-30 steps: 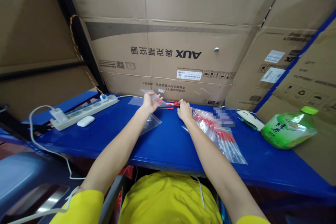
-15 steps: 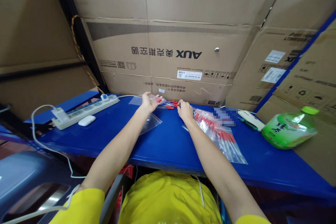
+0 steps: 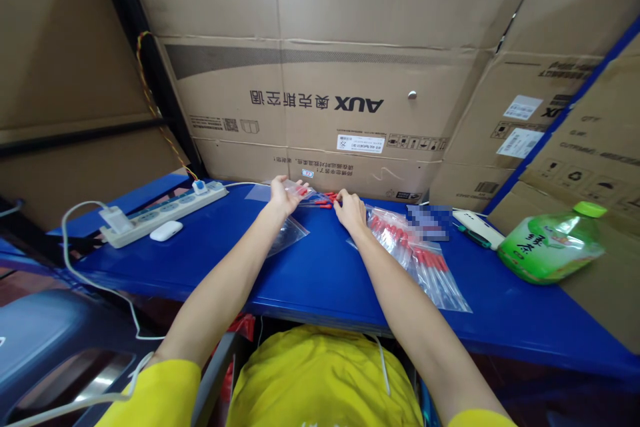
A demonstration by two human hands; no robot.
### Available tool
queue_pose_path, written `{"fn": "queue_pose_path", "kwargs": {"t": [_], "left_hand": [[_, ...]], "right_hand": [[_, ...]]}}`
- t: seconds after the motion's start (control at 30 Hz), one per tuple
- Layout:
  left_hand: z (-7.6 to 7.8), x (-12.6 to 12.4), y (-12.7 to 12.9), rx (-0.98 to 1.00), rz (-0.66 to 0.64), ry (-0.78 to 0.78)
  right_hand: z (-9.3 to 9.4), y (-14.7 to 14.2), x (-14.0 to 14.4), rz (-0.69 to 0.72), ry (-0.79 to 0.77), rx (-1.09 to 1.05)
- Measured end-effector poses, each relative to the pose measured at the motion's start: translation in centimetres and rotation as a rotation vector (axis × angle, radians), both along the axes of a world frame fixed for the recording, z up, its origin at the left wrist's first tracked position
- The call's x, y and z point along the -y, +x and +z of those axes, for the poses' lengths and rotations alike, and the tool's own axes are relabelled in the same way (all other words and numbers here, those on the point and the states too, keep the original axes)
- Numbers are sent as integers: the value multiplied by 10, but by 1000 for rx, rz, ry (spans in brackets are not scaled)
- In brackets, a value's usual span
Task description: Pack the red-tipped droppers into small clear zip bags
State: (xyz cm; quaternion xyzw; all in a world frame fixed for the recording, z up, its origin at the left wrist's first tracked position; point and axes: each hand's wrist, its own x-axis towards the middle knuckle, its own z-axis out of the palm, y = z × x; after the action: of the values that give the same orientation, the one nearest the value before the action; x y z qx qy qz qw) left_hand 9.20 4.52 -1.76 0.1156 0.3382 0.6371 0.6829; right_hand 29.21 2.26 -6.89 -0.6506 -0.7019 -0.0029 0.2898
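Bagging red-capped pieces at the back of the blue table [image 3: 320, 273]

From my head view, my left hand [image 3: 283, 195] pinches a small clear bag [image 3: 303, 189] to hold its mouth up, while my right hand [image 3: 350, 210], fingers curled, touches the loose red-capped pieces [image 3: 325, 200] between my hands; filled bags [image 3: 417, 257] lie right of it

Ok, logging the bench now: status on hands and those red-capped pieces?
Left hand holds small clear bag. Right hand at loose red-capped pieces. Filled bags beside right wrist. Nothing between the hands.

A warehouse packing corner: stacked cardboard cartons [image 3: 320, 100] (shipping labels showing) wall in a blue workbench [image 3: 320, 273].
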Motion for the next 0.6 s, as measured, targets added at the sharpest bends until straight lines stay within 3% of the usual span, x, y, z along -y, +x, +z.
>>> {"fn": "queue_pose_path", "kwargs": {"t": [0.13, 0.27, 0.47, 0.6], "left_hand": [[2, 0, -3, 31, 12, 15], [1, -3, -8, 96, 54, 23], [2, -3, -9, 140, 62, 66], [4, 1, -3, 169, 4, 123]], "right_hand": [[5, 1, 2, 46, 159, -233], [14, -1, 13, 280, 327, -483], [23, -20, 34, 487, 295, -556], [21, -29, 39, 501, 267, -550]]}}
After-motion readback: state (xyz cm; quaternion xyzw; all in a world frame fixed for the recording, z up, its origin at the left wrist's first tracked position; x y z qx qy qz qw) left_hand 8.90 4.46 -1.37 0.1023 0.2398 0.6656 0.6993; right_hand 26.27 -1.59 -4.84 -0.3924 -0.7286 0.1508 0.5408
